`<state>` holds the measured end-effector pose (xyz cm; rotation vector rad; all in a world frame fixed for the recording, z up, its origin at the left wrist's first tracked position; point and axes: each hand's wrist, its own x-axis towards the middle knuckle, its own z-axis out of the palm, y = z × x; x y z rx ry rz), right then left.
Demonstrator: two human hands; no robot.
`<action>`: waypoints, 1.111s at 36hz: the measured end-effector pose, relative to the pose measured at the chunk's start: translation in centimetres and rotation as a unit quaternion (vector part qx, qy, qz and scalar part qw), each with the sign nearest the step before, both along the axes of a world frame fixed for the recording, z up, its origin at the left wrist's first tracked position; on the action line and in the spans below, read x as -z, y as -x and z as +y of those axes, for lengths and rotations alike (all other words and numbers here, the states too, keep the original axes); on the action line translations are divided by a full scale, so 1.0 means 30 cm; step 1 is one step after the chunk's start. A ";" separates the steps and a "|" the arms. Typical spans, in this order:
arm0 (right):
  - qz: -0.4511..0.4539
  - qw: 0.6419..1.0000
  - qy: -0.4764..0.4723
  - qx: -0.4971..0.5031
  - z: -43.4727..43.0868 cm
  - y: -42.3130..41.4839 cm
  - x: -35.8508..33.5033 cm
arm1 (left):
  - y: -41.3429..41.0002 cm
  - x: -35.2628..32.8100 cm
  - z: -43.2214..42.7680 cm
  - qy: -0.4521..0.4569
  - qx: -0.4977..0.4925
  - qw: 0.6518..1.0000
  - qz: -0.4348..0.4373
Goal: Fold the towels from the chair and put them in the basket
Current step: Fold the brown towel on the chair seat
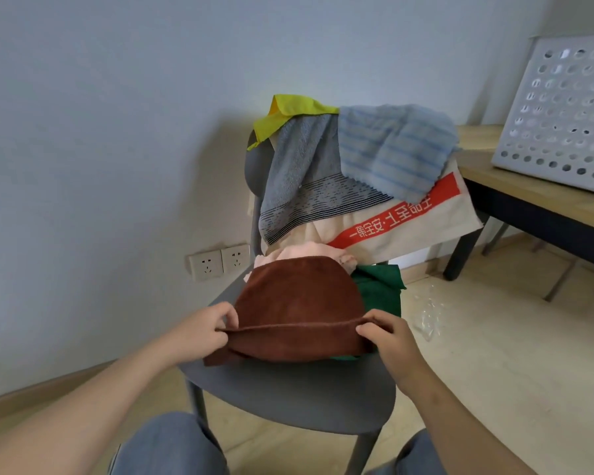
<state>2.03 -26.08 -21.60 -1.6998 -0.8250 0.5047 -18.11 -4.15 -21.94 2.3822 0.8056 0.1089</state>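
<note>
Brown terry fills the middle of my head-camera feed: the brown towel (299, 303) lies on the seat of the grey chair (288, 395), its near edge doubled into a ridge pulled taut between both hands. My left hand (203, 332) pinches the left end of that ridge, thumb on top and fingers curled beneath, with the bare forearm reaching in from the lower left. My right hand (388, 337) pinches the right end, knuckles up and wrist bent inward, its forearm coming from the lower right. The two hands sit level with each other over the seat.

A green cloth (381, 289) lies under the brown towel's right side, and a pink towel (309, 250) is bunched just behind it. Over the chair back hang a grey towel (299, 173), a blue striped towel (395, 149), a yellow cloth (288, 111) and a cream towel (408, 228) with a red printed band.

At right, well apart from the chair, the perforated grey basket (563, 114) stands tilted on a wooden table (528, 197). Two wall sockets (220, 262) sit low on the wall, left of the chair.
</note>
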 end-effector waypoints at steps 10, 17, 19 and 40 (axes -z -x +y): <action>0.086 0.991 0.103 -0.004 0.011 0.003 -0.005 | 0.008 -0.054 0.005 0.152 -0.022 0.988 -0.027; 0.012 0.989 0.119 0.091 0.050 -0.049 0.028 | -0.041 0.006 0.039 0.146 -0.136 0.972 -0.128; 0.002 0.989 0.096 0.114 0.072 -0.067 0.025 | -0.060 0.023 0.046 0.188 -0.187 0.943 -0.199; -0.023 0.952 0.222 0.211 0.122 -0.074 0.133 | -0.066 0.175 0.034 0.058 -0.215 0.970 0.097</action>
